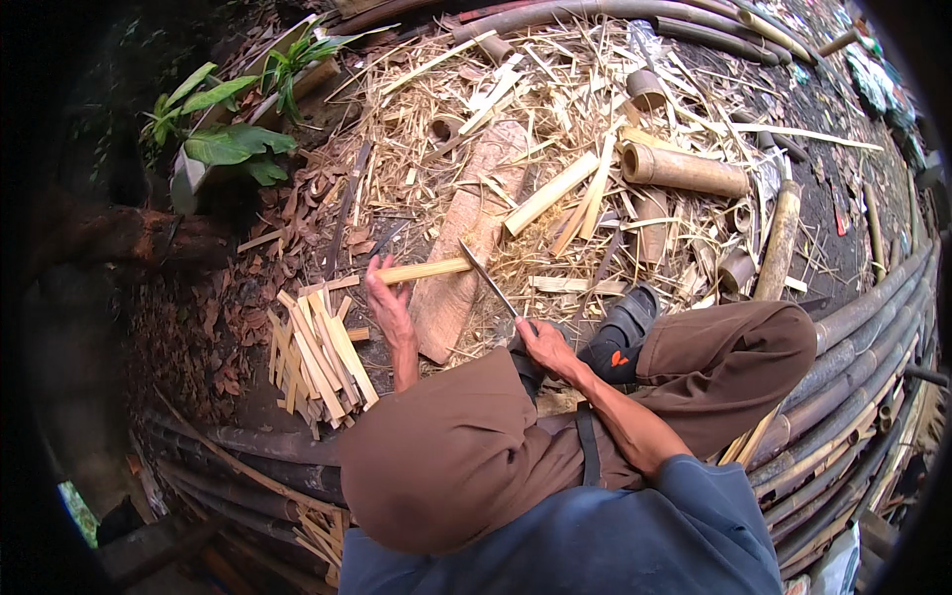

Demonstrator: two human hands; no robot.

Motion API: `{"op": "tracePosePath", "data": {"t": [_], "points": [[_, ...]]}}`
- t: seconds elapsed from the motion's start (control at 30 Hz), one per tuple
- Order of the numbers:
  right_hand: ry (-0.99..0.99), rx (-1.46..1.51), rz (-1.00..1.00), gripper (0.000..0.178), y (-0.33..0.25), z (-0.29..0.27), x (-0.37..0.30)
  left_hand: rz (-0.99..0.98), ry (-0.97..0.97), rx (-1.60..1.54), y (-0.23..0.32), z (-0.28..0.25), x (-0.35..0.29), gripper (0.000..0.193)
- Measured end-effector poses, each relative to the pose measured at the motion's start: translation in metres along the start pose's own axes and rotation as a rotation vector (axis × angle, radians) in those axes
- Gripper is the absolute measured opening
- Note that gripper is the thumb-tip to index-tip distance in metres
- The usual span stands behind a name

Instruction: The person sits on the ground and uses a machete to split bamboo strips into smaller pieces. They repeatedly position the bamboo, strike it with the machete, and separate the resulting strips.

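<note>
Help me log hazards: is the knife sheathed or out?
Out: the knife has its bare metal blade showing, extending forward from the right hand.

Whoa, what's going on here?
Someone is working with bamboo and a knife. Their right hand holds the knife, its blade by the far end of a pale strip. Their left hand is at the strip's other end, though its grip is hard to see. A wooden board lies beneath, and a pile of similar strips lies on the left.
</note>
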State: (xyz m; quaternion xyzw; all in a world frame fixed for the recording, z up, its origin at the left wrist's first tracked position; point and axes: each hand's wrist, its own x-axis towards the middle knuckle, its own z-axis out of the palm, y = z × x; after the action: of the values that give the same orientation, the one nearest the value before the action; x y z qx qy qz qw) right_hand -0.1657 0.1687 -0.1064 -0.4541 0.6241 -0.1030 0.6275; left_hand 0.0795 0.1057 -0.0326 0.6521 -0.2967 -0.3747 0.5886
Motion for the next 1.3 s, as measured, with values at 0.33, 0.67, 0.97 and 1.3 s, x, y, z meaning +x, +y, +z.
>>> {"op": "tracePosePath", "data": {"t": [0.33, 0.67, 0.97, 1.3], "points": [[0.238, -0.038, -0.44, 0.053, -0.064, -0.032, -0.044, 0.326, -0.297, 0.447, 0.006, 0.052, -0.003, 0.034], [0.022, 0.259, -0.45, 0.052, -0.138, -0.041, -0.065, 0.273, -0.535, 0.415, -0.002, 0.058, -0.017, 0.03], [-0.12, 0.491, -0.176, 0.045, -0.146, -0.026, -0.07, 0.345, -0.613, 0.32, -0.005, 0.055, -0.023, 0.031], [-0.116, 0.474, -0.194, 0.047, -0.147, -0.026, -0.071, 0.347, -0.641, 0.266, -0.001, 0.055, -0.022, 0.036]]}}
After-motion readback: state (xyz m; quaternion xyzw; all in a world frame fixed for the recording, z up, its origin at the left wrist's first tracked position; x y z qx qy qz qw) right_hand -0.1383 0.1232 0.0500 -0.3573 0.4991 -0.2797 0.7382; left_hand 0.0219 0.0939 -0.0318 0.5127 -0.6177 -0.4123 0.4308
